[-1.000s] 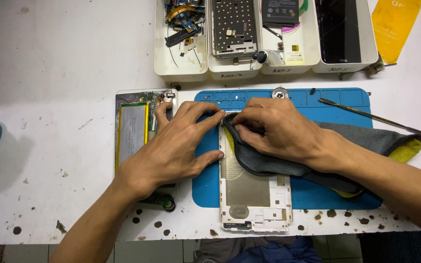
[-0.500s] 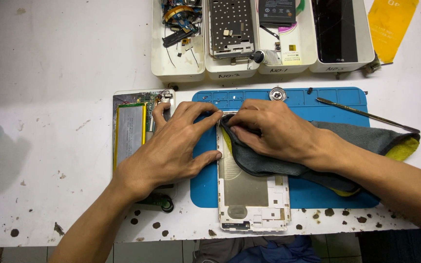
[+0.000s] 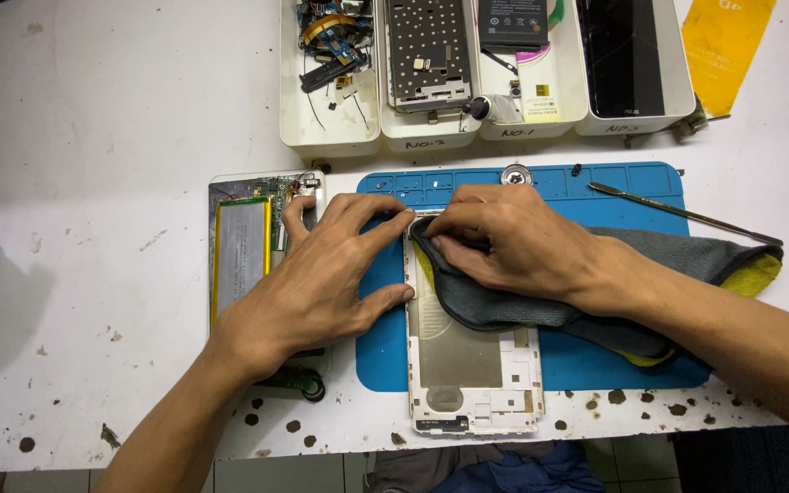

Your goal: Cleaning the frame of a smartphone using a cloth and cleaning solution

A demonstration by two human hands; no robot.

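The white tablet back cover (image 3: 473,365) lies lengthwise on the blue repair mat (image 3: 614,187), its lower end hanging past the mat's front edge onto the stained white table (image 3: 93,137). Over its top end is draped a grey cloth with a yellow underside (image 3: 687,260), which trails off to the right across the mat.

The right hand (image 3: 513,242) lies on that cloth at the cover's upper left corner, fingers bent and drawn together, pinching the cloth's edge against the cover's rim. The left hand (image 3: 321,283) lies flat with fingers spread wide and gripping nothing: the thumb braces the cover's left edge, the forefinger reaches to its top corner beside the right fingertips, and the palm covers part of the opened tablet body (image 3: 244,246) with its silver battery, just left of the mat.

Against the frames from a second and half a second ago, almost nothing has moved; both hands sit in the same places with the same grip, and only the right fingertips look very slightly shifted at the corner.

A thin metal pry tool (image 3: 687,215) lies on the mat's upper right. Behind the mat stand white parts trays (image 3: 331,137) with frames, boards and a dark screen.
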